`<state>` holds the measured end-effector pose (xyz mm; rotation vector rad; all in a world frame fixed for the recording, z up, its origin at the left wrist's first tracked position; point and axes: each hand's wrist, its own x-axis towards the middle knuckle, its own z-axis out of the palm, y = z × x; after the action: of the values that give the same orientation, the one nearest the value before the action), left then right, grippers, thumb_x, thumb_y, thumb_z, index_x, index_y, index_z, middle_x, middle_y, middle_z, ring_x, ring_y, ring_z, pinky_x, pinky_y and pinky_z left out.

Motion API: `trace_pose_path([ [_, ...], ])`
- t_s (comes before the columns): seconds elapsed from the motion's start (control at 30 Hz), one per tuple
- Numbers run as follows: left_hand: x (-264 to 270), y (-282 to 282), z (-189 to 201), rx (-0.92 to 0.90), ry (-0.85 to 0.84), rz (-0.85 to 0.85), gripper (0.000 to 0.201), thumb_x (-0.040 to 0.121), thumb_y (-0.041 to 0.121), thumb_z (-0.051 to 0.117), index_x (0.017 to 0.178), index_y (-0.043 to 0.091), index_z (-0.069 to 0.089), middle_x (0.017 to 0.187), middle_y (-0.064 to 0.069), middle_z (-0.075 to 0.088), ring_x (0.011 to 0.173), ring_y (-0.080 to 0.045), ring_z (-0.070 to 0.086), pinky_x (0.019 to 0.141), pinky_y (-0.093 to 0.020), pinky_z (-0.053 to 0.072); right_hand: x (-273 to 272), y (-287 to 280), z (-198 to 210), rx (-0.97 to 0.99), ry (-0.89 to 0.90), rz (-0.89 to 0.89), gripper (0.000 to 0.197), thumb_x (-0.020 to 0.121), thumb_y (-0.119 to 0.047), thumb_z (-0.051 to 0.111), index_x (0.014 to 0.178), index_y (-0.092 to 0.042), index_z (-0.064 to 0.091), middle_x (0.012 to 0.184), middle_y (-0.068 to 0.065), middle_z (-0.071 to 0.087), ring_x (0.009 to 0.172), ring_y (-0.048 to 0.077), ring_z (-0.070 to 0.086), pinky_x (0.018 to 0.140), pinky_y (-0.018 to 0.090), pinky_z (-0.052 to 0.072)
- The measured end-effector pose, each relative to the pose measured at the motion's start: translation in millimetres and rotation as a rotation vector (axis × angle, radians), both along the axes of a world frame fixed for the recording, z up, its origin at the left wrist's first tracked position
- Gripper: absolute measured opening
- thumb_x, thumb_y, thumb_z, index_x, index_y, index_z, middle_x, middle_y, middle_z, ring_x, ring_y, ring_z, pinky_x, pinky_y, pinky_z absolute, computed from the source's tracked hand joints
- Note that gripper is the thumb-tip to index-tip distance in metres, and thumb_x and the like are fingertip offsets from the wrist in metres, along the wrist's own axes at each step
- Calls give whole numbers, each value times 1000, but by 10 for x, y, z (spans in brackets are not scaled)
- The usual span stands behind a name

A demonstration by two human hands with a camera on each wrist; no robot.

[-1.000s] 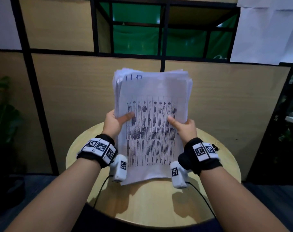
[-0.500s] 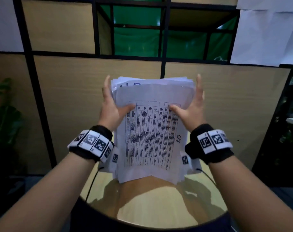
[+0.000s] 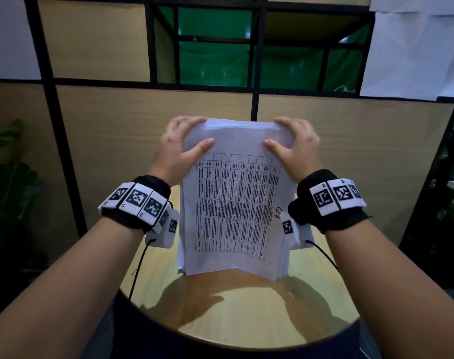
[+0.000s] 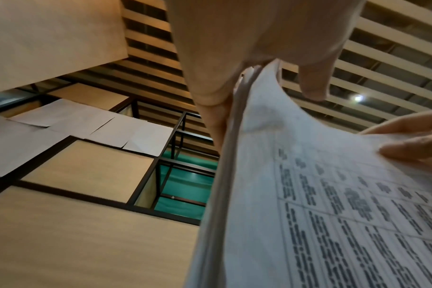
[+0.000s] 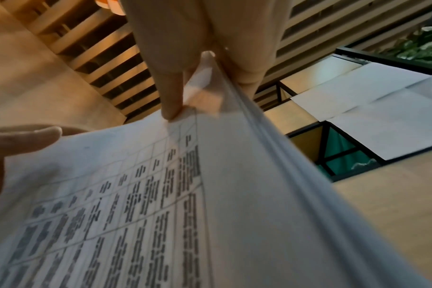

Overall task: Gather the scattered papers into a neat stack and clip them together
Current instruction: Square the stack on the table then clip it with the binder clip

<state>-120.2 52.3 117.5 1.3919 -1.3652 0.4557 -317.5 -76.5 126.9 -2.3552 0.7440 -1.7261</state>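
A thick stack of white papers (image 3: 236, 203) with a printed table on the front sheet stands upright, its lower edge on the round wooden table (image 3: 246, 320). My left hand (image 3: 180, 143) grips the stack's top left corner, thumb on the front sheet and fingers curled over the top edge. My right hand (image 3: 292, 143) grips the top right corner the same way. In the left wrist view the stack of papers (image 4: 308, 194) runs up between thumb and fingers; the right wrist view shows the papers (image 5: 185, 194) pinched likewise. No clip is visible.
Behind the table stands a wood-panel partition (image 3: 117, 125) with a black metal frame and green backing. White sheets (image 3: 415, 47) hang at the upper right and upper left. A plant (image 3: 8, 177) sits in the dark at far left.
Both hands slid up from the stack's sides to its top corners and curled over the top edge. The stack came down with its lower edge onto the table.
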Motion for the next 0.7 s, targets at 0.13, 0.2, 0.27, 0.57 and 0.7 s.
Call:
trace_pose_path([
  [0.13, 34, 10, 19, -32, 55, -7, 48, 85, 30, 63, 129, 20, 48, 126, -5, 51, 111, -9, 43, 97, -28, 40, -11, -38, 20, 6, -47, 21, 54, 77, -28, 74, 124, -11, 55, 118, 9, 56, 105, 11, 48, 97, 25, 40],
  [0.2, 30, 2, 28, 5, 34, 7, 49, 85, 31, 63, 131, 24, 48, 120, -3, 49, 109, -8, 42, 93, -24, 37, -12, -38, 20, 2, -15, 43, 51, 79, -27, 73, 125, -13, 56, 120, 9, 56, 106, 12, 49, 97, 24, 40],
  [0.27, 47, -14, 38, -8, 45, 59, 44, 84, 34, 64, 123, 16, 56, 116, -6, 53, 100, -9, 45, 86, -23, 39, -7, -61, 23, 5, -24, 33, 42, 80, -27, 71, 117, -8, 61, 118, 11, 59, 103, 14, 52, 94, 24, 41],
  [0.57, 178, -52, -108, 91, 647, -409, 102, 48, 56, 82, 131, 18, 36, 132, -15, 51, 115, -30, 54, 98, -48, 46, -41, -139, -177, 428, -240, 324, 84, 64, -38, 83, 134, -18, 40, 136, 6, 51, 121, 18, 50, 103, 35, 42],
  [0.7, 191, -139, -694, 369, 771, -502, 89, 38, 50, 86, 115, 17, 57, 112, -5, 66, 100, -21, 63, 91, -44, 50, -8, -200, -756, 839, -138, 486, 74, 54, -43, 82, 118, -16, 57, 111, 0, 68, 103, 19, 64, 96, 36, 46],
])
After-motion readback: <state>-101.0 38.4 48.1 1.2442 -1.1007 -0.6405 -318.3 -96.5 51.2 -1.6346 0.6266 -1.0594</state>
